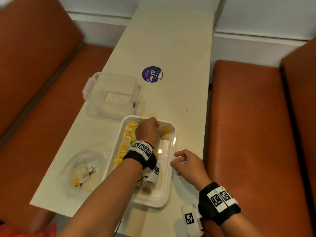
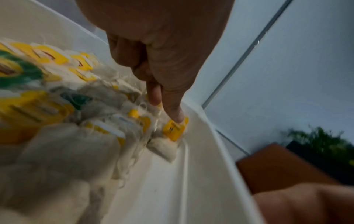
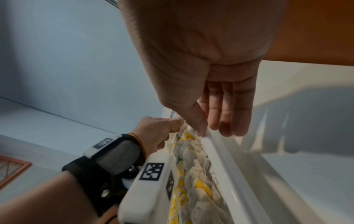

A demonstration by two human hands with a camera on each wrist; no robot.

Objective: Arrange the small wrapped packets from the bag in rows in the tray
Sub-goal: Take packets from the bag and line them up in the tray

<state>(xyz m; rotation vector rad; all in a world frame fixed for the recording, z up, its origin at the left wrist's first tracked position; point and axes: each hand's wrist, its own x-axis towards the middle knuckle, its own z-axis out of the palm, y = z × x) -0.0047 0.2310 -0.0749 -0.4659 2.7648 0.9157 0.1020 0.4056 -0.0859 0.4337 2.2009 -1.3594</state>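
Observation:
A white tray lies on the table in front of me. Small pale packets with yellow tags stand in a row along its left side. My left hand reaches into the far right corner of the tray. There its thumb and forefinger pinch a yellow-tagged packet against the tray wall. My right hand is at the tray's right rim, with the thumb tip touching it and the fingers relaxed outside. A clear plastic bag to the left holds a few packets.
A clear lidded plastic container stands beyond the tray on the left. A round purple sticker is on the cream table further back. Orange bench seats flank the narrow table on both sides.

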